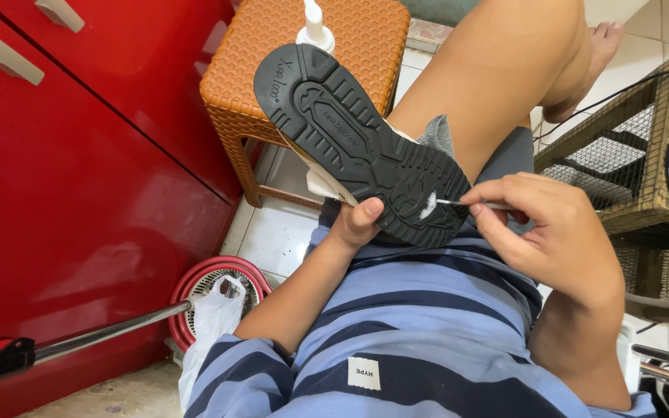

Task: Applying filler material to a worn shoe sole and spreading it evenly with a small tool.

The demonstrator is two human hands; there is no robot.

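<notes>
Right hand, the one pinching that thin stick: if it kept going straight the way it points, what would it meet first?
Probably the black shoe sole. The right hand points its thin stick leftward, with the tip at a white smear on the tread.

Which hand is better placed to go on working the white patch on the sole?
The right hand, probably. It pinches a thin stick whose tip already sits at the white patch on the black shoe sole. The left hand grips the shoe's edge, steadying it.
</notes>
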